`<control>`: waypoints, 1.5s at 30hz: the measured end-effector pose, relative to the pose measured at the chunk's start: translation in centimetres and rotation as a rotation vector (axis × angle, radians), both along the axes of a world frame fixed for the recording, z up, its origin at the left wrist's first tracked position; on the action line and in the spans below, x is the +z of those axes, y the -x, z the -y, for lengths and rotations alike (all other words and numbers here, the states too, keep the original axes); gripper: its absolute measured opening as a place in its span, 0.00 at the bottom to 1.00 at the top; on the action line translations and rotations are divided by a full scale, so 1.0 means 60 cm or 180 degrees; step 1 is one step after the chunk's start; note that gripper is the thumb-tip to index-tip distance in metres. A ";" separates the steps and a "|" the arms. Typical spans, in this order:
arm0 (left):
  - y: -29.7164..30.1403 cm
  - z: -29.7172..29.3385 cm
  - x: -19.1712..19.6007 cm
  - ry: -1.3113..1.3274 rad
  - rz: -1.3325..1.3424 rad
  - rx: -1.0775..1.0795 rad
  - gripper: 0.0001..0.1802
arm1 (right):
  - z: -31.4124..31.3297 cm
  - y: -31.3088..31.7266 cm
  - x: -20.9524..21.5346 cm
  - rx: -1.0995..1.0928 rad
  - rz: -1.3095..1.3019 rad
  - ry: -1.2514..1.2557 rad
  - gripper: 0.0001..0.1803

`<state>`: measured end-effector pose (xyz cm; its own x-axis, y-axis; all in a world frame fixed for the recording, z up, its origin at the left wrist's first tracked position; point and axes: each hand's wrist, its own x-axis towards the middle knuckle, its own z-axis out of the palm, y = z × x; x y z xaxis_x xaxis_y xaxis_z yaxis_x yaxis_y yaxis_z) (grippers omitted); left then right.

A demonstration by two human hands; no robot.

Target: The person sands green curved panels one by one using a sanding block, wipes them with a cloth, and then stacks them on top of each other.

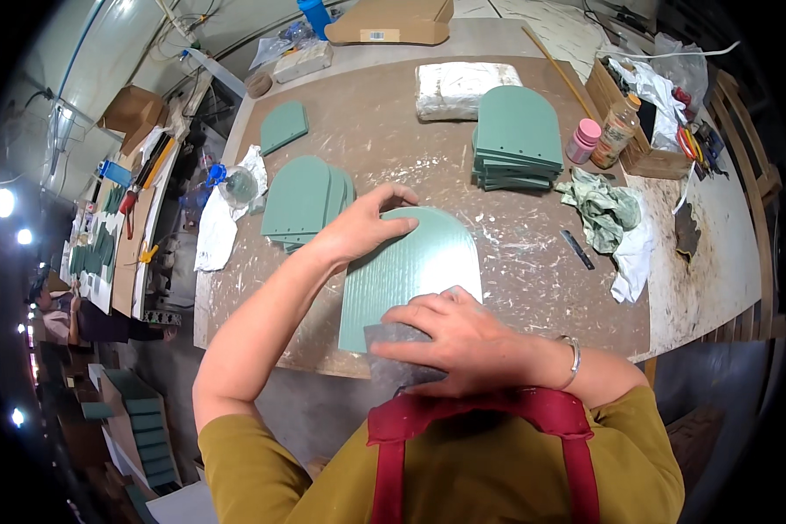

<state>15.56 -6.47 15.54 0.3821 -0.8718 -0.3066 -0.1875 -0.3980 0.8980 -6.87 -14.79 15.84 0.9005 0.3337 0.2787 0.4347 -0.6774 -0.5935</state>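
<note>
A pale green board with an arched far end and fine ridges [410, 262] lies on the brown worktable in front of me, its surface shining under the light. My left hand [371, 225] grips the board's curved far-left edge, thumb on the face and fingers bent over the rim. At the near end, my right hand [450, 341] is closed around a grey, speckled flat piece [393, 371], which looks like sandpaper. That piece overlaps the board's near edge and reaches toward my body. The fingers partly cover it, so its full shape is hidden.
Smooth green arched boards are stacked at the right [517, 122] and left [297, 201], with a single one [284, 127] farther back. A white wrapped block [458, 87], pink jar [583, 140], bottle [616, 131], crumpled cloth [598, 210] and black strip [576, 249] surround the work.
</note>
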 end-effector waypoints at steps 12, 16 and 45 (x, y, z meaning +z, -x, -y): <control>-0.008 0.008 0.008 -0.0251 -0.0290 -0.0097 0.22 | -0.003 0.000 -0.004 -0.0075 0.0090 -0.0116 0.37; -0.017 0.007 0.006 -0.0242 -0.0564 -0.0162 0.21 | -0.003 0.000 -0.001 -0.0095 0.0028 -0.0086 0.37; 0.043 -0.071 0.027 0.0144 0.1528 -0.0467 0.22 | -0.005 0.004 -0.004 -0.0025 0.0220 -0.0088 0.33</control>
